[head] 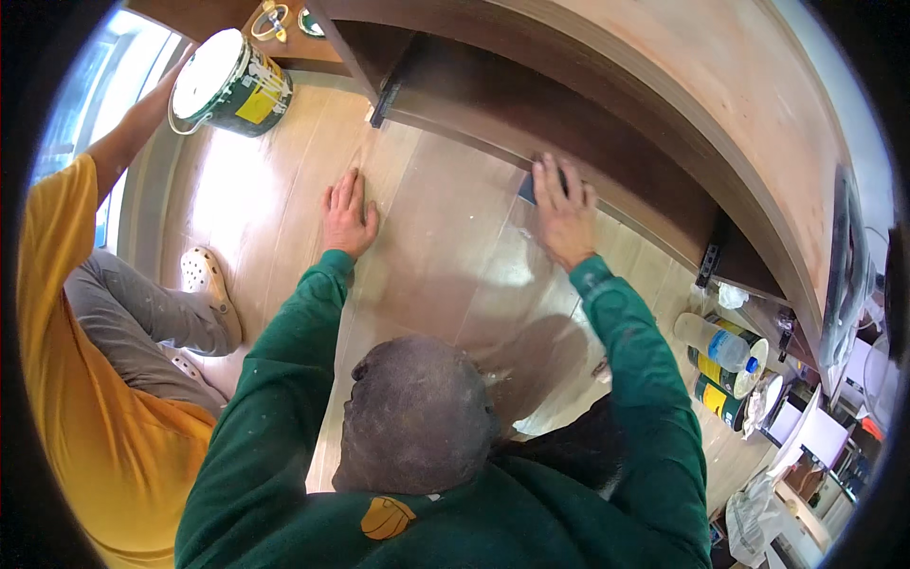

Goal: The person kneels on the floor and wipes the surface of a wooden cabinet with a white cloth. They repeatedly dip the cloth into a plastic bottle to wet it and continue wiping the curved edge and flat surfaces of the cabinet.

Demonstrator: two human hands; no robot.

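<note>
My left hand (346,215) rests palm down on the wood-plank floor (441,249), with nothing in it. Under the fingers of my right hand (565,206) is a small dark block (527,189), perhaps a sanding block; most of it is covered by the hand. Hand and block are at the lower front edge of a dark brown wooden desk or cabinet (490,92). A pale dusty smear (522,235) lies on the floor beside that wrist. My bent knee (419,412), in dusty dark cloth, is between my green sleeves.
To the left sits a person in a yellow shirt (106,398), with an arm behind a paint bucket (245,92). A roll of tape (270,23) lies beyond. Black drawer runners (707,264) jut from the cabinet. At right are a plastic bottle (718,343), cans (719,402) and a plastic bag (753,516).
</note>
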